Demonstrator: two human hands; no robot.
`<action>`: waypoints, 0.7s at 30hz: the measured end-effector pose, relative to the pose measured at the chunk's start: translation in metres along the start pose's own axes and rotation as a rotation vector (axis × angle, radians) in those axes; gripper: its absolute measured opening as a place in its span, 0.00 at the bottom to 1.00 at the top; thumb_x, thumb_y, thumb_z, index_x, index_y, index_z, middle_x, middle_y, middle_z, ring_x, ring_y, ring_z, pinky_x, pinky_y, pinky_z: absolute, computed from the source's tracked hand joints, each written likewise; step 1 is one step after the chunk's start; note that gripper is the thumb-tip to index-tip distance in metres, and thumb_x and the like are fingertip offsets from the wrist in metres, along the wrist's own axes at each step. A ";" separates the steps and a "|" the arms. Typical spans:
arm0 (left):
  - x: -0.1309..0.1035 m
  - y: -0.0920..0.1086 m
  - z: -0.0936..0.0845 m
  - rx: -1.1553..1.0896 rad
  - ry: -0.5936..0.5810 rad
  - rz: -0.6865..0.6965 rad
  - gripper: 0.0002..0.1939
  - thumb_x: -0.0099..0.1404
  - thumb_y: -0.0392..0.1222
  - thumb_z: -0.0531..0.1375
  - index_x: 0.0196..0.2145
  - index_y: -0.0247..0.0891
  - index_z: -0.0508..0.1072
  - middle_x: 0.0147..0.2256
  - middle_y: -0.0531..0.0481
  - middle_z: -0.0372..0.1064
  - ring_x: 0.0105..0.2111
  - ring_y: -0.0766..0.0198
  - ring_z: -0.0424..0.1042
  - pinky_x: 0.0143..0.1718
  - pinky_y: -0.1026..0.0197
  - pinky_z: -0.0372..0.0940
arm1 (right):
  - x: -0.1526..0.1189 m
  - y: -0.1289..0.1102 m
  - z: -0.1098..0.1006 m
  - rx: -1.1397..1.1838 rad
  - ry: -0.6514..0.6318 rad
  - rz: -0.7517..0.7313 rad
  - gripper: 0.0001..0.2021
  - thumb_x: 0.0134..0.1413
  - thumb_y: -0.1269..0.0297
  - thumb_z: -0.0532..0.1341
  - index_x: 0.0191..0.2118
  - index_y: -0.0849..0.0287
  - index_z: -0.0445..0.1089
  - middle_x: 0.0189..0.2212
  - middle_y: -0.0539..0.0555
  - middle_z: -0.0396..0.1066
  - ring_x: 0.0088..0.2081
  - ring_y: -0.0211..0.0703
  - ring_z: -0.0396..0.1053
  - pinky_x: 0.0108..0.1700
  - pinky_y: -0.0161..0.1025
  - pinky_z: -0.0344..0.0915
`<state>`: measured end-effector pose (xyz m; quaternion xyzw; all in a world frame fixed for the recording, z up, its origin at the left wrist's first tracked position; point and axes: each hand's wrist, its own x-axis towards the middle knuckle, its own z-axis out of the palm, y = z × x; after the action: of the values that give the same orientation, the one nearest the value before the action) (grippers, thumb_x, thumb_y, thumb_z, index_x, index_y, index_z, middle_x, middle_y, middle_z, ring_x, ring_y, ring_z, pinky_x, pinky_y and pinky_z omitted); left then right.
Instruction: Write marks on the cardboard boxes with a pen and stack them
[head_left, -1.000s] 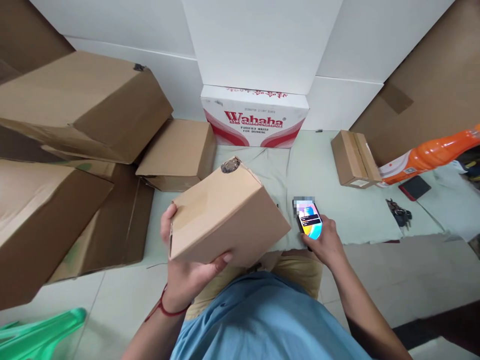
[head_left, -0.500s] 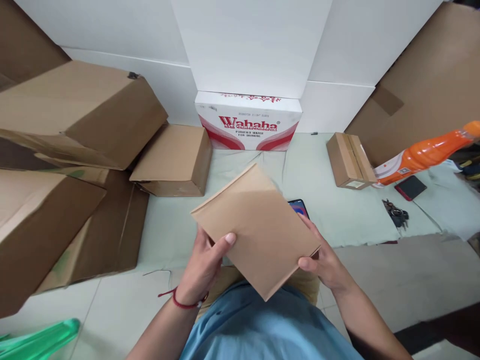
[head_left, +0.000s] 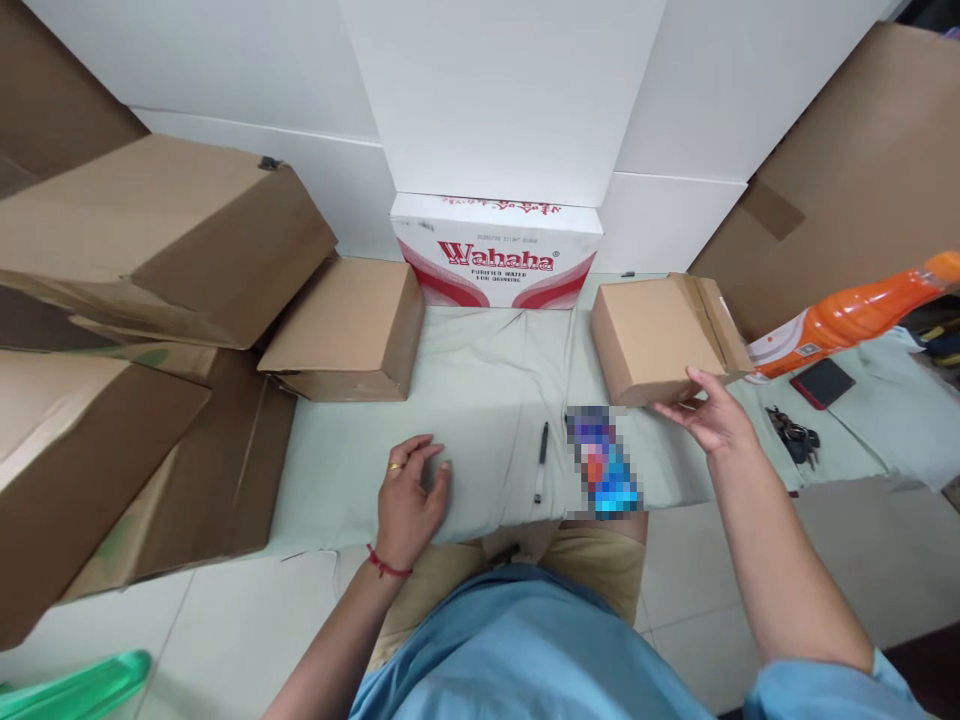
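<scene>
At the right of the cloth-covered table, my right hand is closed on the near corner of a plain brown cardboard box. Its thumb lies at the upper edge, with the fingers low on the near side. This box sits against the left of a taped cardboard box, partly covering it. My left hand, loosely curled with thumb and fingers apart, holds nothing over the table's front. Between the hands lie a black-and-white pen and a phone with a blurred-out screen.
Several large cardboard boxes are stacked at the left, with a smaller box beside them. A white-and-red Wahaha carton stands at the back. An orange bottle, keys and a dark red-edged object are at the right.
The brown box went from between both hands to the right, down beside the taped box. My left hand has let go of it. The pen and the whole phone are now uncovered.
</scene>
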<state>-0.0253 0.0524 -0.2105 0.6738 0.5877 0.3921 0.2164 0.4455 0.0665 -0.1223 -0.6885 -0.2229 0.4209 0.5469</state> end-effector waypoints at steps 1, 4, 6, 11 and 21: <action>-0.003 -0.003 0.001 0.022 -0.007 0.033 0.14 0.73 0.51 0.61 0.47 0.41 0.80 0.54 0.37 0.74 0.56 0.46 0.77 0.60 0.41 0.74 | 0.011 -0.003 0.004 -0.001 0.008 0.027 0.20 0.57 0.46 0.69 0.48 0.50 0.66 0.44 0.54 0.70 0.49 0.54 0.75 0.50 0.65 0.83; -0.006 -0.005 0.002 0.055 -0.009 0.089 0.12 0.75 0.49 0.60 0.45 0.41 0.81 0.53 0.39 0.75 0.55 0.49 0.78 0.58 0.45 0.76 | 0.034 -0.014 0.012 0.048 0.057 0.079 0.16 0.62 0.50 0.65 0.51 0.48 0.64 0.48 0.55 0.70 0.53 0.54 0.75 0.51 0.63 0.83; -0.005 -0.005 0.002 0.066 0.004 0.100 0.12 0.75 0.48 0.60 0.44 0.40 0.81 0.52 0.39 0.75 0.53 0.50 0.78 0.57 0.47 0.76 | 0.042 -0.023 0.014 0.128 0.101 0.099 0.16 0.61 0.53 0.67 0.51 0.46 0.66 0.52 0.54 0.72 0.54 0.53 0.76 0.52 0.63 0.83; -0.007 -0.004 0.005 0.072 0.025 0.146 0.11 0.76 0.45 0.59 0.44 0.39 0.81 0.52 0.39 0.76 0.53 0.52 0.78 0.56 0.49 0.76 | 0.051 -0.037 0.009 0.260 0.160 0.177 0.14 0.59 0.58 0.70 0.49 0.46 0.70 0.52 0.54 0.74 0.53 0.52 0.77 0.49 0.58 0.85; 0.035 0.007 -0.042 0.257 0.544 0.314 0.34 0.67 0.48 0.73 0.64 0.35 0.68 0.59 0.29 0.69 0.61 0.41 0.70 0.61 0.37 0.70 | -0.006 0.011 -0.002 0.205 0.481 -0.151 0.29 0.40 0.51 0.81 0.42 0.53 0.67 0.40 0.48 0.68 0.39 0.39 0.69 0.37 0.41 0.80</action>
<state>-0.0541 0.0776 -0.1703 0.6485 0.5578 0.5086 -0.0980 0.4416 0.0573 -0.1308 -0.6913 -0.0937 0.2235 0.6808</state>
